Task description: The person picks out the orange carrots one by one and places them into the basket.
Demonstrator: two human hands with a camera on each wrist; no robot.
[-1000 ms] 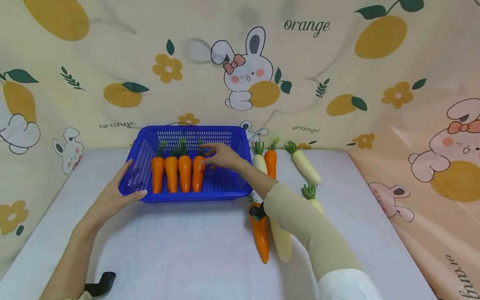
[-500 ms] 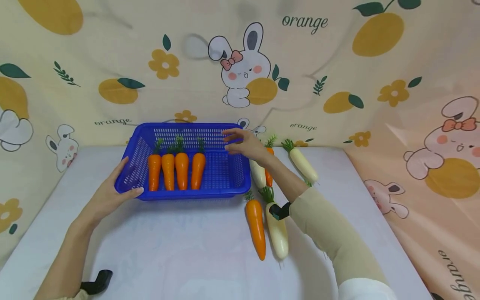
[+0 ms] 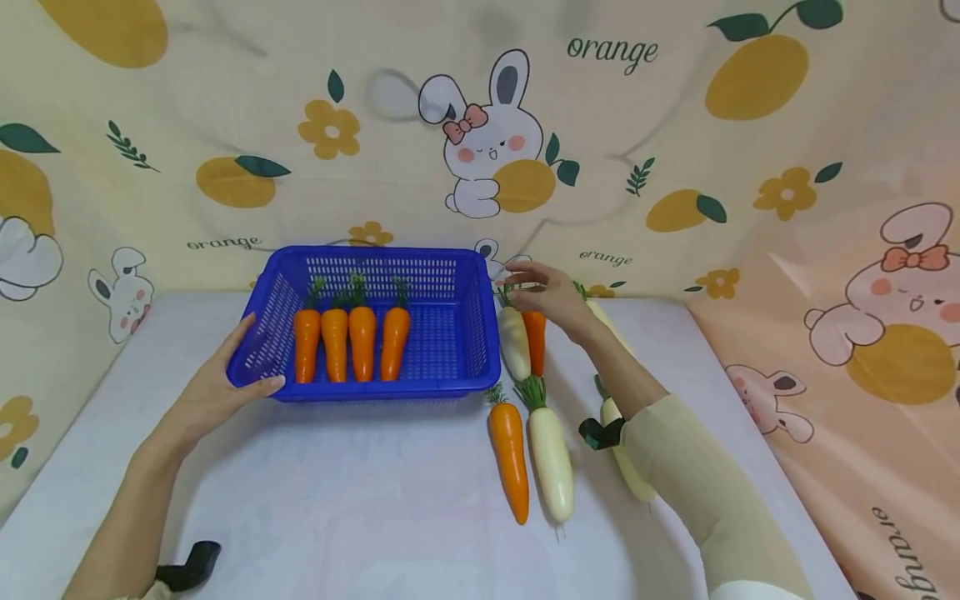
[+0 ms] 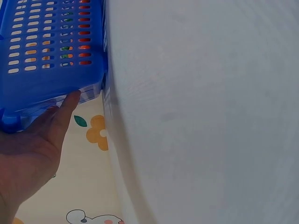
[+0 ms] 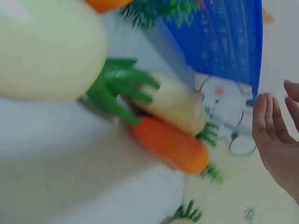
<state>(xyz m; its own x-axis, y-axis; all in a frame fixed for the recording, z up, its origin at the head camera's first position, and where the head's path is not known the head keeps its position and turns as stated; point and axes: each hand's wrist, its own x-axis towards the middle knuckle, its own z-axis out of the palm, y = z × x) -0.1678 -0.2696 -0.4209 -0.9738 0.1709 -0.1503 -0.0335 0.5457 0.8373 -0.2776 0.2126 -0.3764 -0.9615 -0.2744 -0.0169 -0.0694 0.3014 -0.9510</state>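
A blue plastic basket (image 3: 382, 388) stands toward the back of the table with several orange carrots (image 3: 363, 346) in a row inside, green tops to the rear. My left hand (image 3: 217, 392) grips its left front corner, thumb along the front rim and fingers at the left side. Beyond the basket's right end, my right hand (image 3: 551, 296) holds nothing, fingers extended. Under and beside it lie a white radish (image 3: 515, 343) and an orange carrot (image 3: 535, 337). In the right wrist view this hand (image 5: 278, 135) shows at the right edge, past the blurred vegetables.
Nearer on the table are a carrot (image 3: 510, 462) and a white radish (image 3: 551, 467) side by side. Another radish (image 3: 633, 471) is partly behind my right forearm, and one more (image 3: 603, 317) lies at the back right. A printed cloth (image 3: 622, 167) hangs behind the white table (image 3: 360, 500).
My right hand has left the rightmost carrot in the basket and moved right, out over the vegetables beside it. My left hand stays at the basket's corner.
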